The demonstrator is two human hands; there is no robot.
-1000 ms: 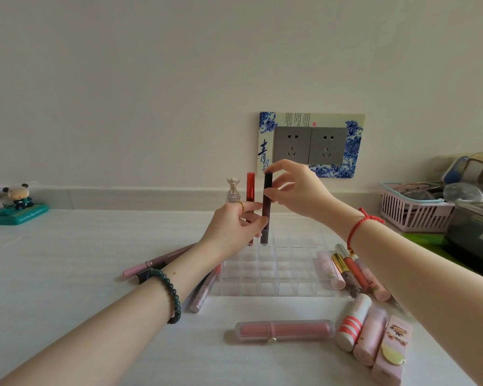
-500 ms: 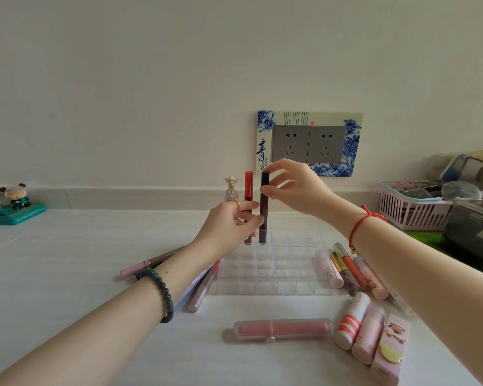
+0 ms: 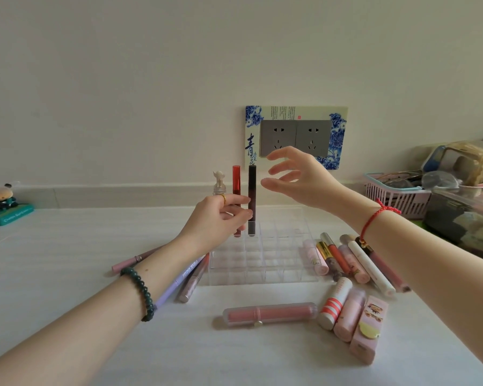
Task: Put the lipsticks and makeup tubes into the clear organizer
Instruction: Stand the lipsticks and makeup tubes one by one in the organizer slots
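Clear organizer (image 3: 262, 263), frame centre: back-row cells hold red tube (image 3: 236, 188) and dark tube (image 3: 252, 196), both upright. Left hand (image 3: 215, 221) pinches their lower shafts. Right hand (image 3: 299, 176) just right of them, fingers spread, empty. Loose tubes (image 3: 354, 263) lie right of it.

The see-through plastic grid organizer (image 3: 262, 260) mid-frame looks glossy, same with the slim dark-brown plastic tube (image 3: 252, 199). The white tabletop (image 3: 67, 246) is matt, and the pink plastic basket (image 3: 388, 195) at right is slatted.
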